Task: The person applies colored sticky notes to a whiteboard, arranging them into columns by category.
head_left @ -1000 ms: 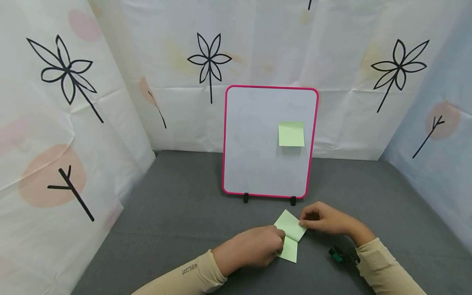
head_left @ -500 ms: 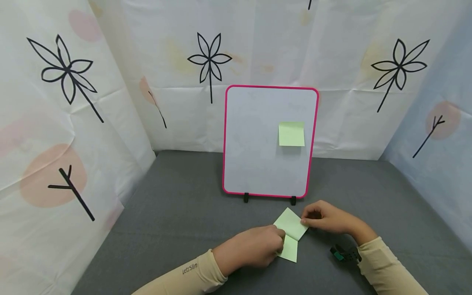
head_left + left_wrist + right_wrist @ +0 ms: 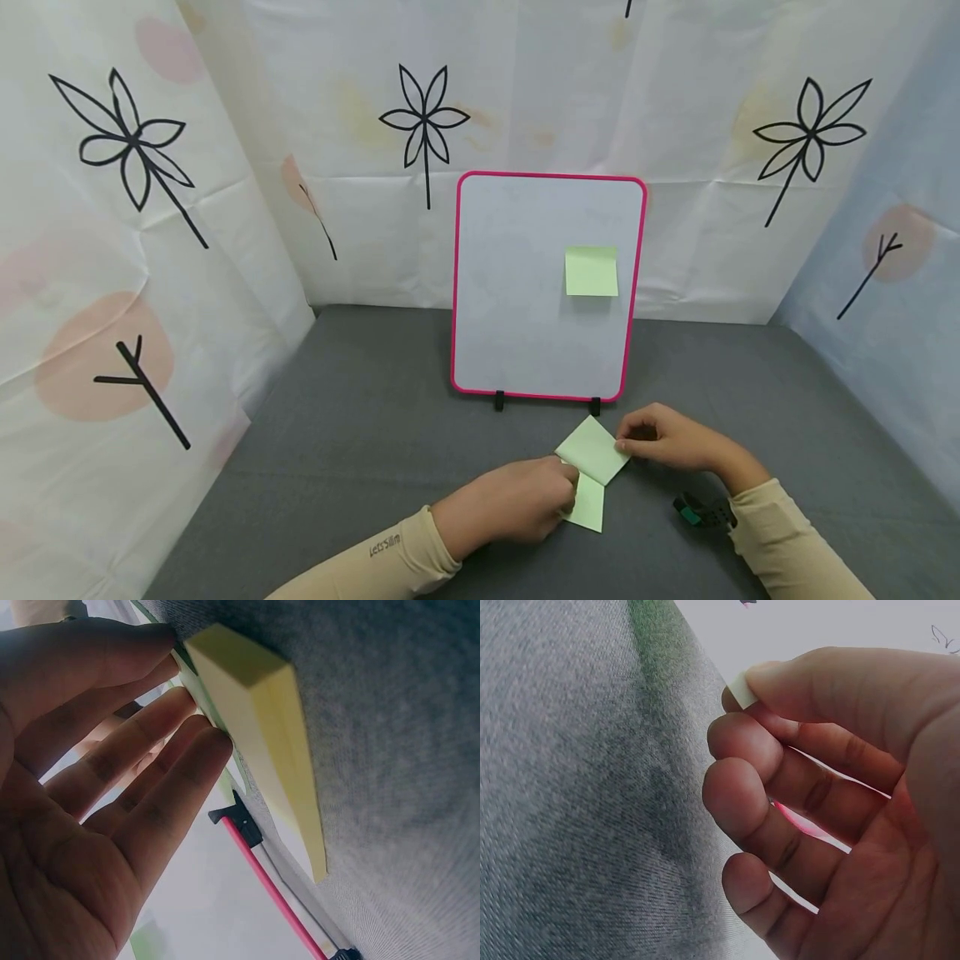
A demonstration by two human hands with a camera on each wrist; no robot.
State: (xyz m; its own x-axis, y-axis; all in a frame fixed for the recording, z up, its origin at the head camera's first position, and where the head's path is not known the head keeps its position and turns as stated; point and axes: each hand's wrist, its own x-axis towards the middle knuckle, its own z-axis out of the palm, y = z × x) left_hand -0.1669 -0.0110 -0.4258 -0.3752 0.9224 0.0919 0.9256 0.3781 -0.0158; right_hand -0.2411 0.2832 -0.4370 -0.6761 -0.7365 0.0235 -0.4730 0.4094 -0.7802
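Note:
A pale green sticky note pad (image 3: pixel 589 507) lies on the grey table, its thick yellowish edge (image 3: pixel 281 742) showing in the left wrist view. My left hand (image 3: pixel 517 500) rests fingertips on the pad's top, the fingers fairly straight and the thumb by one corner. From the pad a top sticky note (image 3: pixel 592 450) stands turned away at an angle. Thumb and index finger of my right hand (image 3: pixel 667 437) pinch this note's right corner (image 3: pixel 741 690); the other fingers are loosely bent. Part of the pad is hidden under my left hand in the head view.
Behind the hands stands a whiteboard (image 3: pixel 525 333) with a pink frame, on small black feet (image 3: pixel 499 402). One green sticky note (image 3: pixel 591 271) is stuck on its right half. A dark strap with a green part (image 3: pixel 697 510) is below my right wrist. Patterned cloth walls (image 3: pixel 360 250) enclose the table.
My right hand has moved slightly up and to the right, turning the pinched note farther from the pad. My left hand and the pad have hardly moved.

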